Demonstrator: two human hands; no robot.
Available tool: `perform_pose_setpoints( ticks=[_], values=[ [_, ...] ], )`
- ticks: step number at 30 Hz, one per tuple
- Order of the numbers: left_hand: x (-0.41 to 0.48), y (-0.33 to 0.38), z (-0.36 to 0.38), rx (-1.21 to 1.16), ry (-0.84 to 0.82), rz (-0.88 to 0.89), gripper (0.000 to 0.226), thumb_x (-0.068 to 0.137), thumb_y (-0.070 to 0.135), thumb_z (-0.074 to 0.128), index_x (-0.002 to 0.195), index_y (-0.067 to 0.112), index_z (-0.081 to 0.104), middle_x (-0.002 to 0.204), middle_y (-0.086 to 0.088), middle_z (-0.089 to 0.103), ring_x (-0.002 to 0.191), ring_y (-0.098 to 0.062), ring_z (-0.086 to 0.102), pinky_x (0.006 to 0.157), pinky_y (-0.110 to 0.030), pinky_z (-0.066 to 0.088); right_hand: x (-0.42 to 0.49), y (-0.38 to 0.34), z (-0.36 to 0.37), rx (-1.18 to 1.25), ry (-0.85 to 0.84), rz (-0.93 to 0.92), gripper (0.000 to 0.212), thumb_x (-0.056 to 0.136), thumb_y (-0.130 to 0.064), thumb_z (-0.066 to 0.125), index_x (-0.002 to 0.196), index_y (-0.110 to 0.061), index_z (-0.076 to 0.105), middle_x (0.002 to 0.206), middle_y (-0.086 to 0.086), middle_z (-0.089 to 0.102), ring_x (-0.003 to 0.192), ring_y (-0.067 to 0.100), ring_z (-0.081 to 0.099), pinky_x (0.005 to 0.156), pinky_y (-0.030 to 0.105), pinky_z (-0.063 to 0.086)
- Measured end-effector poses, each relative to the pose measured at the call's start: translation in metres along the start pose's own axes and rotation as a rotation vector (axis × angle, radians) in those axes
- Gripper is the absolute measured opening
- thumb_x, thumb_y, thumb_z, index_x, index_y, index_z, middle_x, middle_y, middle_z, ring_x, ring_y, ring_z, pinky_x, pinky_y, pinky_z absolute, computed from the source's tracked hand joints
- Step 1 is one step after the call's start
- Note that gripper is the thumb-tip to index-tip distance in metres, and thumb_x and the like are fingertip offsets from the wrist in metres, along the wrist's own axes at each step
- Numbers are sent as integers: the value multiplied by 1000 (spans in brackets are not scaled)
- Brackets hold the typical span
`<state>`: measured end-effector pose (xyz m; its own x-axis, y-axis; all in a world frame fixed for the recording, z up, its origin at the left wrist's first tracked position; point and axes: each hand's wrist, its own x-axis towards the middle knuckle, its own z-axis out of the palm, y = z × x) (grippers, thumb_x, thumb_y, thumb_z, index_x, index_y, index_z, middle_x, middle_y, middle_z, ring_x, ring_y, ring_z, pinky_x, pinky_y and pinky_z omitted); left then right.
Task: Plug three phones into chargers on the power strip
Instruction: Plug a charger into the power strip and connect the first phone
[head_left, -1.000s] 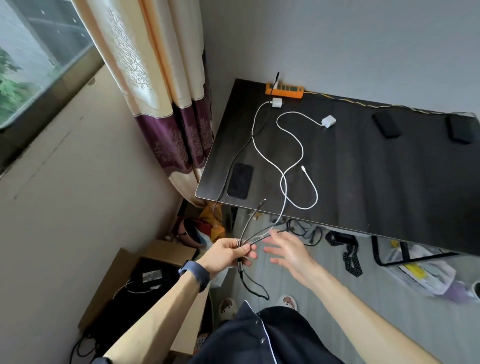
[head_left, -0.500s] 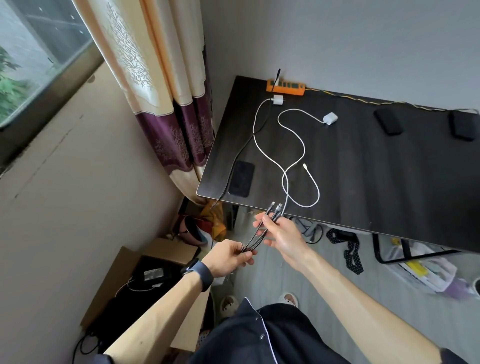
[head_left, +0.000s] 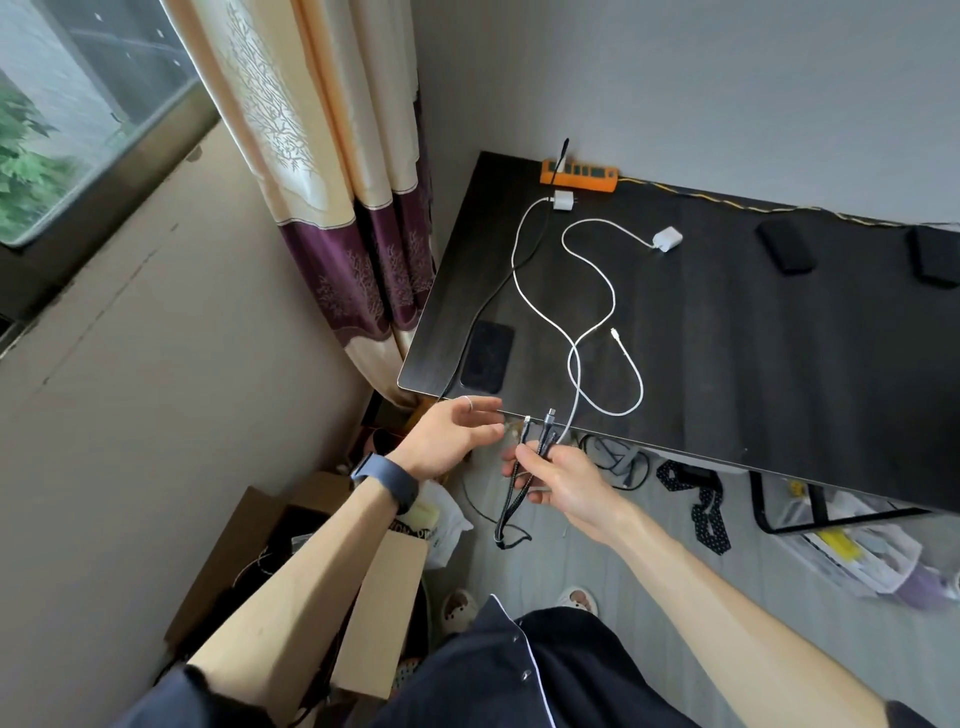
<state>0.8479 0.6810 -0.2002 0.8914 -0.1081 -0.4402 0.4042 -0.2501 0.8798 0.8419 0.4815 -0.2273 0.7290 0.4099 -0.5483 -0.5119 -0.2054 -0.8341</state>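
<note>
Now the right hand (head_left: 563, 480) pinches the dark cable bundle (head_left: 522, 480); the left hand (head_left: 449, 434) is spread, empty.

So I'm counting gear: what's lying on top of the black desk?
On the desk: orange power strip, two white chargers with cables, three dark phones. Nothing looks covered.

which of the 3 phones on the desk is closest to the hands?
The phone at the desk's near-left corner, beside the black cable running off the edge, just beyond the left hand. The other two phones lie far off along the back right.
</note>
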Motion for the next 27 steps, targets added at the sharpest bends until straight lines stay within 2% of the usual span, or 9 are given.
perform_pose_setpoints(
  ticks=[3,8,11,16,18,20,23,25,27],
  values=[
    [3,10,9,-6,-44,-7,43,92,13,67,134,12,59,119,-5,72,110,-16,67,107,-38,47,-3,-3,-3,64,-96,52,22,96,-41,59,97,-30,78,98,-4,76,80,6,63,74,26,46],
    [5,12,23,-107,-53,-10,32,91,3,67,123,2,66,99,-15,74,72,-14,69,101,-49,51,-5,-6,-17,75,-155,63,23,100,-35,57,99,-26,78,97,-5,76,83,6,63,76,24,45],
    [7,14,28,-89,4,-15,25,88,4,72,113,6,72,98,-13,76,88,-23,72,98,-42,54,-5,-3,-26,60,-119,64,21,99,-36,59,106,-26,76,104,-3,78,90,8,64,77,25,45],
    [9,19,33,-70,74,-21,18,84,8,77,99,18,76,89,1,77,84,-11,72,79,-18,56,1,6,-43,52,-38,68,21,96,-36,62,115,-29,70,113,2,76,94,13,71,77,28,50],
    [11,20,36,-82,112,-35,16,83,8,78,93,21,77,86,1,77,81,-9,72,71,-14,54,6,11,-50,110,47,88,33,95,-32,66,126,-21,62,115,3,75,96,18,72,77,29,55],
    [11,20,39,-85,154,-62,16,82,9,79,88,23,77,82,2,77,75,-6,71,63,-12,52,9,16,-58,101,271,151,58,89,-35,72,137,-14,49,129,2,64,112,22,65,92,36,53],
    [10,14,41,42,183,-105,12,81,15,80,85,25,77,75,7,75,64,2,65,59,-12,47,6,21,-72,-257,644,156,80,84,-42,74,148,-16,33,149,3,37,136,25,41,104,37,38],
    [7,11,42,134,174,-139,10,79,18,81,83,27,76,75,11,74,63,5,64,60,-11,46,1,24,-73,-437,567,13,69,83,-48,71,142,-25,42,143,-7,42,136,18,39,103,35,37],
    [5,6,43,68,143,-166,14,79,13,81,82,25,76,78,7,76,72,-2,67,71,-15,52,0,23,-59,-423,239,-32,41,84,-56,66,121,-40,58,126,-21,59,126,7,51,101,28,40]
  ],
)
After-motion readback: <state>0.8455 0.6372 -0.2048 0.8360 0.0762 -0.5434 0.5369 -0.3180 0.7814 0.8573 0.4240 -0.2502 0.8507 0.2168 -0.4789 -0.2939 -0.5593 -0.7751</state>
